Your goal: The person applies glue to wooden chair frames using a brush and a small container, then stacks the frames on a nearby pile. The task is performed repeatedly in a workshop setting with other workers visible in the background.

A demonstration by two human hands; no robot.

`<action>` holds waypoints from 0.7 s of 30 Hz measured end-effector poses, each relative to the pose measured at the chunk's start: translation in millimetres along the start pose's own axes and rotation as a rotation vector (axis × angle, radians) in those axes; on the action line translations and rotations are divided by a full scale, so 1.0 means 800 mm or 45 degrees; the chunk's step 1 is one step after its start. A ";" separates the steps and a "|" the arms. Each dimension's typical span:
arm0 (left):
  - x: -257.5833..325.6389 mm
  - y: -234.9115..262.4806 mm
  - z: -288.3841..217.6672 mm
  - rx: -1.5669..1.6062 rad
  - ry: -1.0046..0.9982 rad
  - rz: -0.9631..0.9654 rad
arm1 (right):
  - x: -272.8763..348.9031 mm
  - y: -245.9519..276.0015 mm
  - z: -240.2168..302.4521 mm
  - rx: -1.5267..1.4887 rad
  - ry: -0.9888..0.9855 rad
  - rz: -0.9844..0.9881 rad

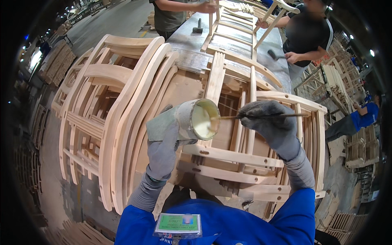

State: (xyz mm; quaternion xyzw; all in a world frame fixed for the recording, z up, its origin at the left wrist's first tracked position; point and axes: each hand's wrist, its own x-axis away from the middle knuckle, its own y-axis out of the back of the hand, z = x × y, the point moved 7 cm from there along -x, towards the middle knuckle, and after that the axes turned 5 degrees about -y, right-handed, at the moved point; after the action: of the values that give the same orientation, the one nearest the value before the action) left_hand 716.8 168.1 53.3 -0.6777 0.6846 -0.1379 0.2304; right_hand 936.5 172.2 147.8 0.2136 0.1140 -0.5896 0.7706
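Note:
My left hand (162, 157), in a grey glove, is closed around a grey cup (185, 116) tipped toward my right hand. Pale, creamy stuff coats the cup's inside; a flat grey-green piece (160, 125) juts out to its left, and how the two are joined is hidden. With gloved fingers pinched, my right hand (271, 122) grips a thin brown stick (300, 115) lying level, its far tip inside the cup. Just beneath both hands lie pale wooden chair frames (228, 156) with round and oblong holes in their rails.
Curved wooden chair backs (122, 118) stand stacked at the left. Beyond, a shiny covered table (185, 41) bears slatted frames and a black mallet (197, 27). Two people work around it, one holding another mallet (272, 54). A person in blue (367, 115) is farther right.

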 end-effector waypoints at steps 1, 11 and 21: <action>0.011 -0.008 -0.002 0.020 -0.018 -0.019 | 0.012 -0.002 0.010 0.169 0.102 0.022; 0.084 -0.043 -0.005 -0.042 -0.026 0.021 | 0.093 0.011 -0.005 -0.815 -0.485 -0.358; 0.108 0.002 0.010 0.081 0.126 0.027 | 0.156 -0.045 -0.075 -1.265 -0.819 -0.604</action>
State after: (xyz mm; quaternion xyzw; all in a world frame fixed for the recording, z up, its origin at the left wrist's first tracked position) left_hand 721.5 83.5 34.7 -0.6549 0.6977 -0.1905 0.2191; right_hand 941.7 84.8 34.4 -0.3881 0.1810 -0.6557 0.6218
